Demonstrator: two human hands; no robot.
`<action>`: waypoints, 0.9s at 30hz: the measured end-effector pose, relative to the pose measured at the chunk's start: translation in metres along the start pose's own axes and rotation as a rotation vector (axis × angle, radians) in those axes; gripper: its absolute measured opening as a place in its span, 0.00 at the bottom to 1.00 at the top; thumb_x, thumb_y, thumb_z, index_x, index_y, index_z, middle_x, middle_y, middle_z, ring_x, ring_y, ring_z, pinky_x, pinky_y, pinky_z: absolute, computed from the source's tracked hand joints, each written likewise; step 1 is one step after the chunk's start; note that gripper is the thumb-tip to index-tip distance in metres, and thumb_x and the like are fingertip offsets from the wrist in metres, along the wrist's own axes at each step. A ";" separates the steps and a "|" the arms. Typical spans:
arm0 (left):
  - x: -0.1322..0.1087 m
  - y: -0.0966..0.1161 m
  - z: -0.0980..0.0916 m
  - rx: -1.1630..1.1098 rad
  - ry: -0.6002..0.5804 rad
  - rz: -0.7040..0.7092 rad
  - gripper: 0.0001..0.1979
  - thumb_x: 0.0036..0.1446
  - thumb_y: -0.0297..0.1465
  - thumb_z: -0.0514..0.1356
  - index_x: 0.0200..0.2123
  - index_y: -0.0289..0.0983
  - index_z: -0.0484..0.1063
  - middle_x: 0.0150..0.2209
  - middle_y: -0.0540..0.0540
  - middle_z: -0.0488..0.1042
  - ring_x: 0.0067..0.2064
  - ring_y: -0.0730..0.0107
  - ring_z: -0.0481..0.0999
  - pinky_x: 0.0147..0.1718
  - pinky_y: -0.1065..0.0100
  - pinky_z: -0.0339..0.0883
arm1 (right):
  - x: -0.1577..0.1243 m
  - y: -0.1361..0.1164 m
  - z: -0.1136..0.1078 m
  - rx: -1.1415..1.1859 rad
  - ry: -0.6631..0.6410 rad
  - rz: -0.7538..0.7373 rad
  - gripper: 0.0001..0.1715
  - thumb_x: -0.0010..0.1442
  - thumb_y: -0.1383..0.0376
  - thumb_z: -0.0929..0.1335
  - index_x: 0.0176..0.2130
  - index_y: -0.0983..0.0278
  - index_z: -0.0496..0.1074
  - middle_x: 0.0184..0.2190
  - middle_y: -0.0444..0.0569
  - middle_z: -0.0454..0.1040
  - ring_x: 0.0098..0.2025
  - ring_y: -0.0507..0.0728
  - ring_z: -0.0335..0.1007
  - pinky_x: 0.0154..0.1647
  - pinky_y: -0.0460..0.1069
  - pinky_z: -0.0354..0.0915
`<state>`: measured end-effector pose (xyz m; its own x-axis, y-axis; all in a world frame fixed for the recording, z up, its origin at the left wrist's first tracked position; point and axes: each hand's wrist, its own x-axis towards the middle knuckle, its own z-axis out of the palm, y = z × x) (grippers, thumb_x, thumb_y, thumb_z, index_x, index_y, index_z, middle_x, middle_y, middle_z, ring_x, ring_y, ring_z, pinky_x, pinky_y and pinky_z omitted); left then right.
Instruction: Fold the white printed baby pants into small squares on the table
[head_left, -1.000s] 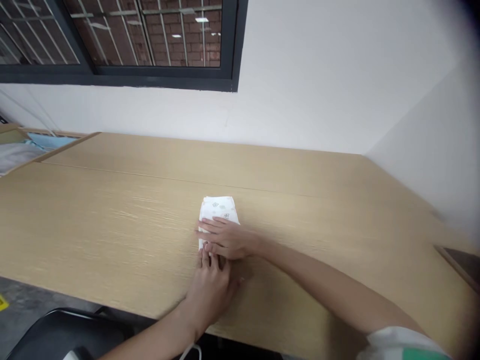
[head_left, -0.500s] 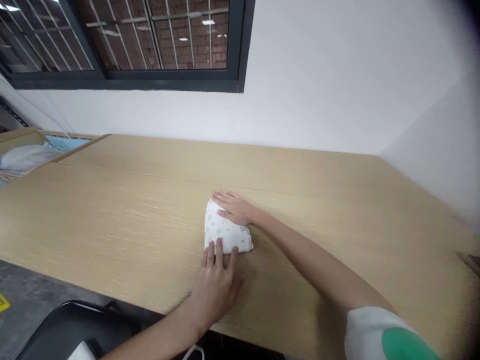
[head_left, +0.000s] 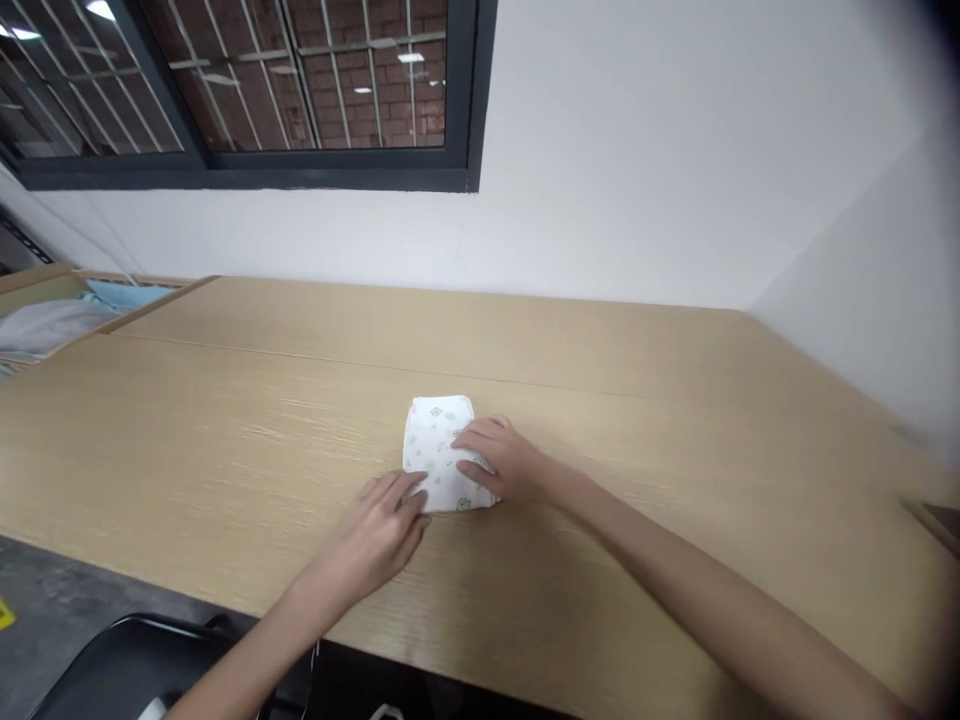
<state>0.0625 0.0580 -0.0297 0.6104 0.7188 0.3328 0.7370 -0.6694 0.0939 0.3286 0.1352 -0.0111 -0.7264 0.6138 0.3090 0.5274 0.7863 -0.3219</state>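
Observation:
A small folded white cloth [head_left: 437, 440] with tiny green prints lies on the light wooden table [head_left: 225, 420], near the middle. My right hand [head_left: 501, 462] rests flat on the cloth's right side, fingers stretched out toward the left. My left hand [head_left: 379, 532] lies on the table at the cloth's near left corner, its fingertips touching the cloth's edge, fingers extended.
A wooden tray [head_left: 52, 320] with grey and light blue fabric sits at the far left. A white wall and a dark-framed window [head_left: 247, 90] stand behind the table. A black chair [head_left: 127, 665] is below the near edge. Another dark object [head_left: 937, 520] shows at the right edge.
My right hand slid from the cloth's far edge down to its right side. My left hand shifted left to the near left corner. The cloth lies squarer than before.

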 end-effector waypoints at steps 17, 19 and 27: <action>0.039 -0.051 -0.025 -0.694 -0.264 -0.295 0.25 0.58 0.51 0.64 0.54 0.45 0.72 0.53 0.47 0.76 0.50 0.64 0.76 0.50 0.64 0.72 | -0.017 -0.006 -0.011 0.307 -0.045 0.302 0.20 0.75 0.55 0.55 0.43 0.62 0.70 0.42 0.52 0.77 0.43 0.60 0.72 0.47 0.55 0.65; 0.044 -0.056 -0.021 -0.719 -0.254 -0.311 0.25 0.58 0.51 0.63 0.53 0.44 0.73 0.48 0.47 0.78 0.45 0.66 0.76 0.45 0.67 0.71 | -0.010 -0.003 -0.012 0.327 -0.032 0.357 0.21 0.75 0.53 0.55 0.41 0.62 0.67 0.41 0.51 0.77 0.41 0.60 0.72 0.44 0.53 0.64; 0.081 -0.072 -0.001 -0.581 -0.099 -0.573 0.20 0.61 0.48 0.56 0.37 0.37 0.74 0.30 0.49 0.76 0.30 0.72 0.71 0.28 0.73 0.58 | 0.024 0.022 -0.003 0.289 0.137 0.528 0.19 0.72 0.54 0.59 0.34 0.62 0.64 0.33 0.47 0.72 0.34 0.56 0.67 0.35 0.49 0.57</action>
<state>0.0582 0.1640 -0.0087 0.2275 0.9738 0.0040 0.6908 -0.1643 0.7041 0.3242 0.1677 -0.0078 -0.3265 0.9337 0.1471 0.6459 0.3340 -0.6865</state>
